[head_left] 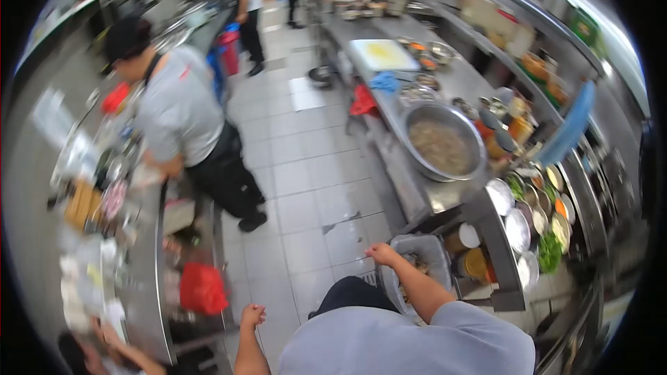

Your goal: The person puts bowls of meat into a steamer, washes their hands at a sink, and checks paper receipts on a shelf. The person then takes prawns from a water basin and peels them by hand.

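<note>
My left hand [253,315] hangs low over the tiled floor, its fingers loosely curled. No object shows in it. My right hand [381,253] is held forward at the near left corner of a grey plastic bin [425,244], fingers also curled and nothing visible in them. Scraps lie in the bin, partly covered by my right forearm. Beyond, on the steel counter, stands a large metal basin [479,156] with pale brownish contents. Closest to my left hand on the other side is a red plastic bag [203,288] on a low shelf.
A co-worker [184,107] in a grey shirt stands at the left counter; other people are farther off. At lower left a person's arms [114,340] reach over that counter. Ingredient bowls [517,229] fill the right-hand rack. A white cutting board [383,55] lies on the steel counter.
</note>
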`<state>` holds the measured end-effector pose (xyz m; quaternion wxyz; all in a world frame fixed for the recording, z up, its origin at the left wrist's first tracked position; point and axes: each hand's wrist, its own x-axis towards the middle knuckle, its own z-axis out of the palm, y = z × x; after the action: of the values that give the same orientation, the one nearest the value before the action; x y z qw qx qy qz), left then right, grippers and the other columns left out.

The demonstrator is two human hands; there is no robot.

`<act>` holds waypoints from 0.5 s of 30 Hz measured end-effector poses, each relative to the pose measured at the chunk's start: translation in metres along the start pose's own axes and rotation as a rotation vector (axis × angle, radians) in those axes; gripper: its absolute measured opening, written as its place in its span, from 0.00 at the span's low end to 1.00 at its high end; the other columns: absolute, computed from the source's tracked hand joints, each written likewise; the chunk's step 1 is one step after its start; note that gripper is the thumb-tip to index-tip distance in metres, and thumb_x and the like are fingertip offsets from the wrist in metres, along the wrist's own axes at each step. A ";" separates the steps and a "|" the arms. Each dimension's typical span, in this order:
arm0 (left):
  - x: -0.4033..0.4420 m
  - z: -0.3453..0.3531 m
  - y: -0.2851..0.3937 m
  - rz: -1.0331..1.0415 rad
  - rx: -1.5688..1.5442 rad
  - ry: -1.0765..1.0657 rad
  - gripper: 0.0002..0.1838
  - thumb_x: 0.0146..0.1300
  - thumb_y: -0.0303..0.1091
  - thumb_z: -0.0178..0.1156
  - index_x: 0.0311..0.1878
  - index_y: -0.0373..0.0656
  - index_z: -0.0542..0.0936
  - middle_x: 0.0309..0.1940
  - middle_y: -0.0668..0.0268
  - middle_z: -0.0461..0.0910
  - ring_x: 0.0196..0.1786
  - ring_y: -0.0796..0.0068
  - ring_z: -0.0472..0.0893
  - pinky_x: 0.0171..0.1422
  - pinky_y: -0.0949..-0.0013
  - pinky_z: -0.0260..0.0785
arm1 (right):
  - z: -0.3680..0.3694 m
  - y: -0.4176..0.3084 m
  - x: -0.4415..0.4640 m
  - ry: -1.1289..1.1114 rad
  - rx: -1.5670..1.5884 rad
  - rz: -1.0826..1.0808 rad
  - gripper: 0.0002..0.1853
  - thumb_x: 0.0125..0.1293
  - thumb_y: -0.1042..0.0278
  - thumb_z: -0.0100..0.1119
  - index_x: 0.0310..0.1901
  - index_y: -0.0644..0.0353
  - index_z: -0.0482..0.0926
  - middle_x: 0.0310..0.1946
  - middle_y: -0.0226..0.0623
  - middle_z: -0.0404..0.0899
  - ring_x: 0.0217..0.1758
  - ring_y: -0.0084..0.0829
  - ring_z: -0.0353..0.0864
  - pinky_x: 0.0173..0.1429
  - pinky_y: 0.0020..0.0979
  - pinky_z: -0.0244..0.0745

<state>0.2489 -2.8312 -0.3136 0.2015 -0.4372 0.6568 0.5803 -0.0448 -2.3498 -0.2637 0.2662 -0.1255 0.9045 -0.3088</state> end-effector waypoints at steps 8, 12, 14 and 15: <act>0.158 0.072 0.183 0.030 0.319 -0.232 0.15 0.60 0.39 0.69 0.37 0.39 0.77 0.30 0.60 0.83 0.22 0.68 0.79 0.19 0.68 0.68 | 0.024 0.149 -0.032 -0.182 -0.016 0.534 0.33 0.68 0.34 0.44 0.34 0.59 0.86 0.34 0.45 0.85 0.40 0.48 0.84 0.49 0.48 0.76; 0.201 0.127 0.282 0.082 0.595 -0.374 0.16 0.63 0.45 0.65 0.38 0.39 0.79 0.32 0.62 0.84 0.25 0.69 0.80 0.25 0.66 0.73 | 0.084 0.230 0.004 -0.218 0.095 0.482 0.27 0.66 0.38 0.51 0.43 0.55 0.86 0.37 0.46 0.85 0.41 0.50 0.85 0.49 0.48 0.77; 0.228 0.159 0.338 0.127 0.616 -0.446 0.16 0.64 0.45 0.64 0.40 0.39 0.79 0.31 0.62 0.84 0.25 0.68 0.80 0.25 0.65 0.73 | 0.030 0.199 0.044 -0.115 0.312 0.553 0.25 0.64 0.42 0.55 0.49 0.55 0.84 0.42 0.47 0.85 0.44 0.51 0.84 0.50 0.47 0.77; 0.240 0.169 0.366 0.188 0.642 -0.416 0.15 0.65 0.44 0.61 0.43 0.40 0.80 0.32 0.62 0.84 0.25 0.69 0.80 0.25 0.66 0.73 | 0.012 0.180 0.076 -0.024 0.196 0.408 0.23 0.64 0.46 0.57 0.51 0.56 0.82 0.43 0.46 0.84 0.43 0.48 0.84 0.48 0.45 0.78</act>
<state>-0.2160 -2.7749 -0.3256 0.4030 -0.1628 0.7872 0.4375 -0.1125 -2.2456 -0.4147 0.3447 0.0829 0.8737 -0.3333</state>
